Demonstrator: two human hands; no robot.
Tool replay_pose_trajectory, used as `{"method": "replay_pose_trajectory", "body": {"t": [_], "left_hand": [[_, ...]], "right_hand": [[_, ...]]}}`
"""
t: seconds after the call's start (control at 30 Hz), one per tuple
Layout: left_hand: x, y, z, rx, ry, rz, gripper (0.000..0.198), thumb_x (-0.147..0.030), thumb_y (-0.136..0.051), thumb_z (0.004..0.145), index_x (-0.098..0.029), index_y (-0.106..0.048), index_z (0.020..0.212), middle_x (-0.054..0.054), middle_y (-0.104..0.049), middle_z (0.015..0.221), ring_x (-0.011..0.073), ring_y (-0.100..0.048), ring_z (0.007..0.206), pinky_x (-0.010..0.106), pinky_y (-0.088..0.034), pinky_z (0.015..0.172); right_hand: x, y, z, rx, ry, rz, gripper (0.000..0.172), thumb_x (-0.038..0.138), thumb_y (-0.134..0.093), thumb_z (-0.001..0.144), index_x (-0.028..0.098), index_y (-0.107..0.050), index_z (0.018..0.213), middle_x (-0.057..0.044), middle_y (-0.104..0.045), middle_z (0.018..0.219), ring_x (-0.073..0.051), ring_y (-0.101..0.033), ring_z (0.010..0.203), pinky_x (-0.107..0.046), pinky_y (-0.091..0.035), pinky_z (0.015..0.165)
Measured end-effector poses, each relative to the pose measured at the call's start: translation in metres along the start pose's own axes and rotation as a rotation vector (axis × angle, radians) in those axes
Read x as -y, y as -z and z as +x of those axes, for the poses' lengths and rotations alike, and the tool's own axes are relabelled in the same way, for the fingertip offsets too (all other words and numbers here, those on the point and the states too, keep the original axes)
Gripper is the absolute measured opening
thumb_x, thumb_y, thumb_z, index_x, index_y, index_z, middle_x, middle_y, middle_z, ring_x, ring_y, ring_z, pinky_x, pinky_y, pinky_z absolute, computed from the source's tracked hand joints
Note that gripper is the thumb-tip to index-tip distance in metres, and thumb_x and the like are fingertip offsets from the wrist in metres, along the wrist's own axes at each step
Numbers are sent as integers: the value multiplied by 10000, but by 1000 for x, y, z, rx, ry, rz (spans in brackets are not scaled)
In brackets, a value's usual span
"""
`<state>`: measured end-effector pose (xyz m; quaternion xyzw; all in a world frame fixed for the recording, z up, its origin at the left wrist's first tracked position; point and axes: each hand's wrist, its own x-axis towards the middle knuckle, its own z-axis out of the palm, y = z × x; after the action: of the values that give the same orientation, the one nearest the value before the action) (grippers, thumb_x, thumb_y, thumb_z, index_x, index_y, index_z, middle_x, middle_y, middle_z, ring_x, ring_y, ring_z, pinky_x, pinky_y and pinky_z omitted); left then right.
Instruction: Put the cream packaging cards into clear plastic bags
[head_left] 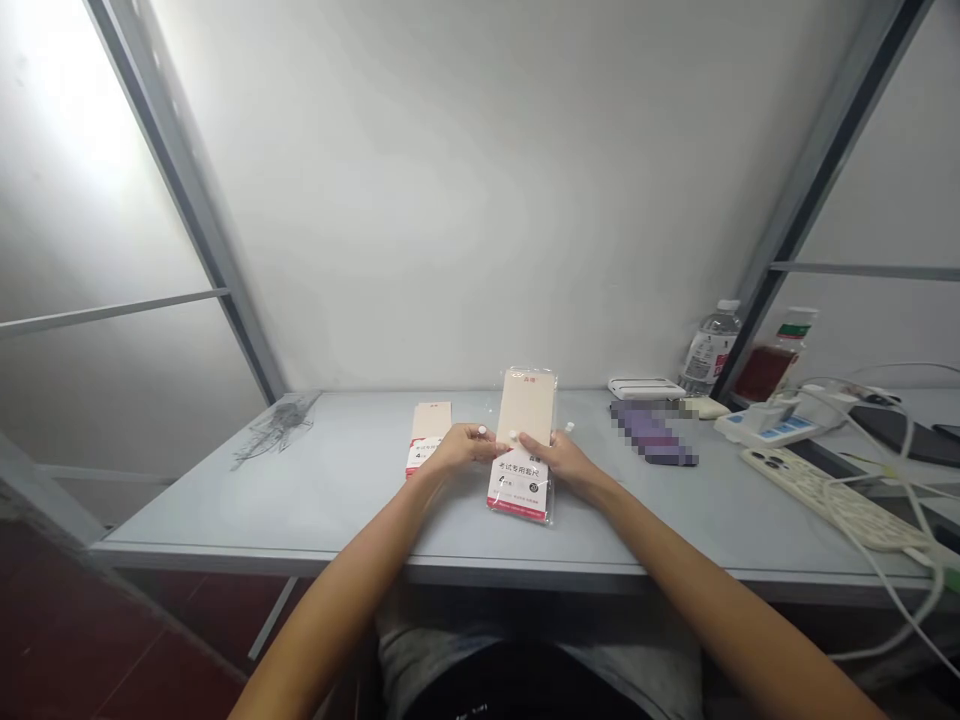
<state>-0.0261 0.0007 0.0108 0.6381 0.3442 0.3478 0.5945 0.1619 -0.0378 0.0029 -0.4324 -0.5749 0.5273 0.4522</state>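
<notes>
In front of me, a clear plastic packet [517, 490] stands nearly upright over the table. Inside it is a pale card with a red-edged white label, printed in Chinese as an exam ruler set. My left hand [469, 447] pinches its left edge at mid-height. On the right edge, my right hand [564, 455] grips it with the thumb across the front; its other fingers are mostly hidden behind. Small white covers show on several fingertips. Just left of my left hand lies a stack of similar cards [429, 420], partly covered by that hand.
A dark tangled mesh bundle [277, 430] lies at the table's left end. To the right are a purple blurred item [660, 440], a water bottle [711, 350], a bottle of red liquid [772, 360], a power strip [780, 420], a phone case [825, 500] and loose white cables.
</notes>
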Motion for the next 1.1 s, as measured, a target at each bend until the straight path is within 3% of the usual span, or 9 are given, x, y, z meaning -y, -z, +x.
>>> {"method": "replay_pose_trajectory", "body": {"t": [0.23,0.67,0.8,0.97,1.1], "left_hand": [[-3,-4,-4,96,30,7,307,-396,-707,590,-115,-607,663,49,-597,685,131,-548,645,282,-410,625],[0,-1,0,22,15,23,301,-366,-739,552,-120,-574,606,20,-573,609,109,-507,591,262,-364,597],[-4,-1,0,-9,-21,-18,349,-457,-671,625,-117,-618,689,37,-584,669,104,-503,594,248,-372,582],[-8,3,1,4,7,-232,573,-631,-447,726,-110,-620,891,67,-592,754,113,-527,575,246,-392,531],[-9,4,0,59,5,-240,541,-588,-492,730,-94,-608,917,78,-592,783,106,-522,567,230,-379,508]], "right_hand": [[-1,0,0,18,-11,-10,385,488,-609,705,141,-654,865,-94,-690,833,-221,-639,734,-329,-487,657],[1,3,0,20,-24,-48,409,525,-576,717,134,-643,815,-94,-688,797,-208,-636,698,-310,-481,627],[2,4,1,-44,23,-55,396,517,-579,714,143,-627,833,-84,-690,808,-207,-633,693,-296,-477,593],[2,5,1,-46,67,-54,420,513,-565,724,139,-619,907,-91,-689,861,-219,-636,722,-304,-482,596],[2,4,1,-42,72,-33,399,509,-580,714,135,-620,848,-85,-691,814,-215,-637,692,-300,-481,586]]}}
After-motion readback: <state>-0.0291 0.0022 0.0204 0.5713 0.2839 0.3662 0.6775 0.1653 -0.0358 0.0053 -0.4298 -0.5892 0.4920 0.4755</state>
